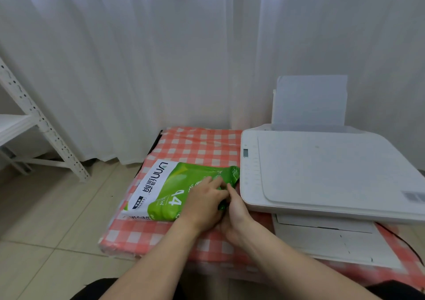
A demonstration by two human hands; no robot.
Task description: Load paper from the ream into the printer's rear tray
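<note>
Glossy green and white plastic wrapper (161, 191) on ream, a little crinkled. Matt white smooth plastic on printer (322, 173). Soft checked cloth (197, 145) over table, slightly wrinkled. Thin white fabric curtain (161, 58). Painted perforated metal shelf (34, 115). Smooth tiled floor (46, 219).

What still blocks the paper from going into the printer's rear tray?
The green wrapper still encloses the paper; both hands, left and right, work at its end. The rear tray stands upright, apparently unobstructed.
</note>
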